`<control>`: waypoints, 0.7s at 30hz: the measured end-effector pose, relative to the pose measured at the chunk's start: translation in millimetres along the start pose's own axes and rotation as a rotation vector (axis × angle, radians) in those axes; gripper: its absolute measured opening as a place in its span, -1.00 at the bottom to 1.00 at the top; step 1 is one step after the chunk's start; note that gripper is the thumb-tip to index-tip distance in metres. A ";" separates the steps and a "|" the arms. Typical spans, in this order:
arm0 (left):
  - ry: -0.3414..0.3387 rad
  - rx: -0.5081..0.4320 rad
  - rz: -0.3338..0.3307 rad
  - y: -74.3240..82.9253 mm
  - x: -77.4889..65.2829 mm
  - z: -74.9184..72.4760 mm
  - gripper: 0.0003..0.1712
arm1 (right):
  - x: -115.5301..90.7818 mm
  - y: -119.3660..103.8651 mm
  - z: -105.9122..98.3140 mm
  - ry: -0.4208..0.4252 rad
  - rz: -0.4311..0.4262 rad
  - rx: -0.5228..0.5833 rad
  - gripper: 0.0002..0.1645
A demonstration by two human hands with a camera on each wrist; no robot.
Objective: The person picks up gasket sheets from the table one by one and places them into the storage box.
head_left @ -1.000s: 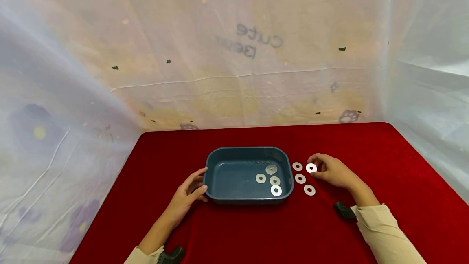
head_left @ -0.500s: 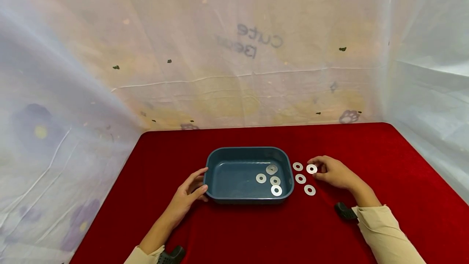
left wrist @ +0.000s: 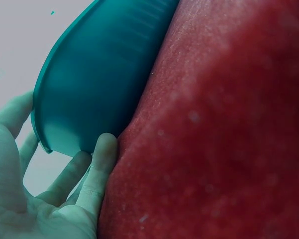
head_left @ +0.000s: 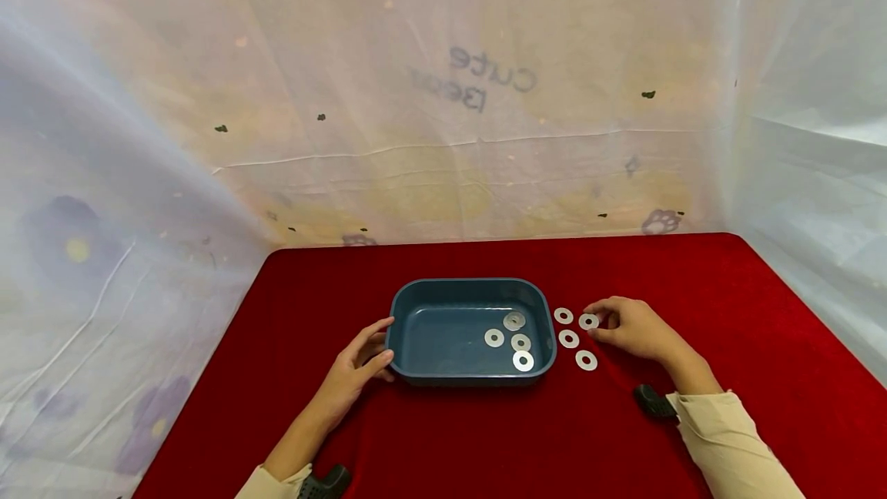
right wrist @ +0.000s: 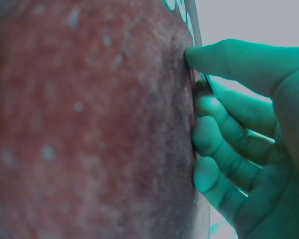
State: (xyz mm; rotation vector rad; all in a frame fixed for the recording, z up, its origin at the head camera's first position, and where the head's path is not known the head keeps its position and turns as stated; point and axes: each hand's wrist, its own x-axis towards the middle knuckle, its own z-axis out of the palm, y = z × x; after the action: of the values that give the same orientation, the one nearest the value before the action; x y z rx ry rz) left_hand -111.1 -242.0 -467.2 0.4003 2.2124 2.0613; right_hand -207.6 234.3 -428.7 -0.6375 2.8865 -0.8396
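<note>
Touching tray [head_left: 436,349] w/ L hand [head_left: 346,370]; inner washers [head_left: 516,343] vis. head-cam only.

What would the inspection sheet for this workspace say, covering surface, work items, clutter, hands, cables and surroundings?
Surface: red cloth, slightly creased near the left hand.
Work items: blue-grey tray with at least four washers inside, toward its right end; possible stacking cannot be told. Three loose washers lie on the cloth right of the tray.
Clutter: nothing seen.
Left hand: fingers touch the tray's left end.
Right hand: fingers pinch a fourth washer outside the tray; whether it is lifted cannot be told.
Wrists: a dark device on each.
Cables: nothing seen.
Surroundings: pale printed sheeting behind and at both sides.
</note>
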 end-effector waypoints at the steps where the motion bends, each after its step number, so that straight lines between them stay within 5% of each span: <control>1: 0.000 -0.001 0.000 0.2 -0.1 0.0 -0.37 | -0.1 0.0 0.4 0.005 -0.007 -0.001 -0.61; 21: -0.007 0.006 -0.002 2.5 -0.4 0.7 -0.37 | -3.8 -2.4 2.7 0.044 -0.035 0.000 -0.63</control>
State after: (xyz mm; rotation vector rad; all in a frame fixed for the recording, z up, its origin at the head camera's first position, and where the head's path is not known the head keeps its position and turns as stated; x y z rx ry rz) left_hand -110.2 -241.3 -464.8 0.4050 2.2139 2.0498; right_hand -202.7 232.7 -430.0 -0.6795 2.9220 -0.8691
